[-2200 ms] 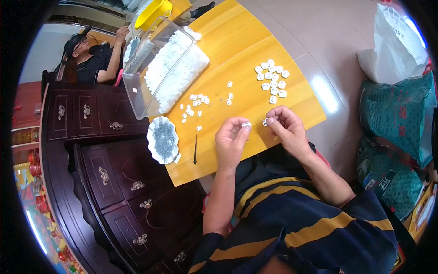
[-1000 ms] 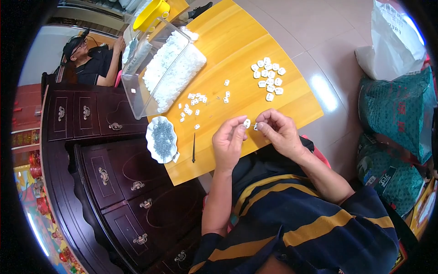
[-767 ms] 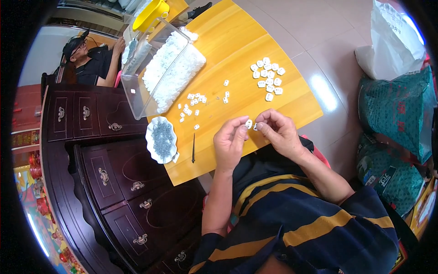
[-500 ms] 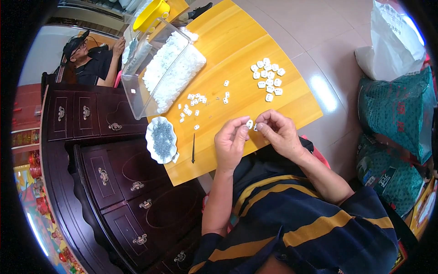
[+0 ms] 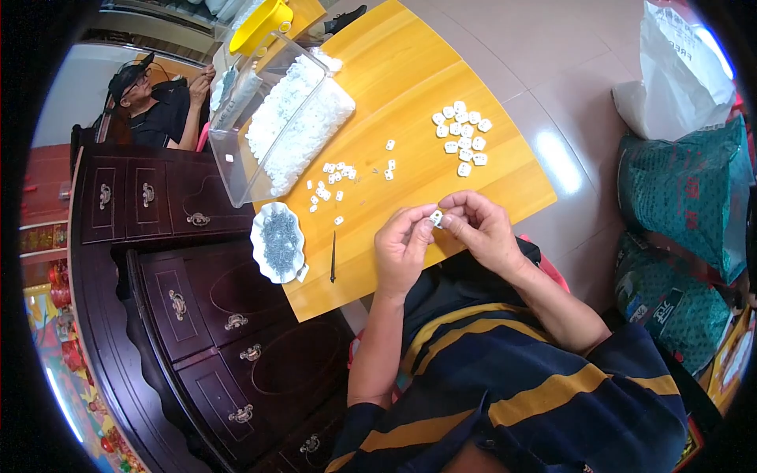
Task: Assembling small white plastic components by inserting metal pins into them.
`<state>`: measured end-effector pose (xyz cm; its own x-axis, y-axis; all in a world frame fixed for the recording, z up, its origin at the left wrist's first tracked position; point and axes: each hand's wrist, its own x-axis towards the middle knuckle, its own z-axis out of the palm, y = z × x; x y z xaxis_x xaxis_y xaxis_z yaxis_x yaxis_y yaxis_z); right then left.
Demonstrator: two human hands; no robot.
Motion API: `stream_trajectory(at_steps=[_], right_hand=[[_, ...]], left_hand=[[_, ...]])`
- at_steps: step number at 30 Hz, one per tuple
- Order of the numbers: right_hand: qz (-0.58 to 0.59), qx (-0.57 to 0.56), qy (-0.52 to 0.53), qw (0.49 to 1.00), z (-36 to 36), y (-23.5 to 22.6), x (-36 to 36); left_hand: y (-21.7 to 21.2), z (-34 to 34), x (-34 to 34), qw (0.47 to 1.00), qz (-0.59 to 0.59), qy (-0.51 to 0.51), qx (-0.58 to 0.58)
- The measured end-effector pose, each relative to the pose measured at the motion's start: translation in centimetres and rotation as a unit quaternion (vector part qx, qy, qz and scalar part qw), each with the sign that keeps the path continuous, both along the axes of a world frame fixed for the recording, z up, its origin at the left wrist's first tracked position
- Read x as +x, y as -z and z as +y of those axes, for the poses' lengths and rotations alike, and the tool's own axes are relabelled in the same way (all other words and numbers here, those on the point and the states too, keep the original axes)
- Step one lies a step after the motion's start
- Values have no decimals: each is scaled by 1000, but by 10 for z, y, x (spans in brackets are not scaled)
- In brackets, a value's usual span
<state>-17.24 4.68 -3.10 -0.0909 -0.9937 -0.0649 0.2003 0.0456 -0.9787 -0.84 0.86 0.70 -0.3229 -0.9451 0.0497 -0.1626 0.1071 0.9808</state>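
My left hand (image 5: 402, 246) and my right hand (image 5: 478, 230) meet above the table's near edge, fingertips pinched. Between them is a small white plastic piece (image 5: 437, 217) with dark holes; whether it is one part or two pressed together is hard to tell. Left of my hands a thin black pointed tool (image 5: 333, 256) lies on the wood. Beside it stands a white scalloped dish (image 5: 258, 246) filled with tiny grey metal bits. Several small white parts (image 5: 338, 173) are scattered further up, and larger rounded white pieces (image 5: 465, 143) form a group at the right.
A clear plastic bin (image 5: 229, 177) heaped with white parts rests at the table's (image 5: 394, 71) left edge. Beyond it are a yellow basket (image 5: 260, 25) and another person (image 5: 158, 106). A dark wooden cabinet (image 5: 229, 315) stands left; green bags (image 5: 682, 197) and a white sack (image 5: 682, 71) stand right.
My hands have come closer together. The white pieces, held slightly apart before, now meet between my fingertips. The things on the table have not moved.
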Motion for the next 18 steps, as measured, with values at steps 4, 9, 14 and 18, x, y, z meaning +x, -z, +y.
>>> stream_trajectory(at_steps=[4, 9, 14, 18], right_hand=[[-80, 27, -32, 996, -1, -1, -1], [-73, 54, -46, 995, -1, -2, -5], [-148, 59, -48, 986, -3, -1, -8], [-181, 78, -55, 979, -4, -9, -10]], left_hand=[[-4, -1, -1, 999, -18, 15, -28], [-9, -2, -2, 992, -82, 41, -87], [-27, 2, -15, 974, -156, 43, -157], [-25, 2, -18, 954, -206, 39, -216]])
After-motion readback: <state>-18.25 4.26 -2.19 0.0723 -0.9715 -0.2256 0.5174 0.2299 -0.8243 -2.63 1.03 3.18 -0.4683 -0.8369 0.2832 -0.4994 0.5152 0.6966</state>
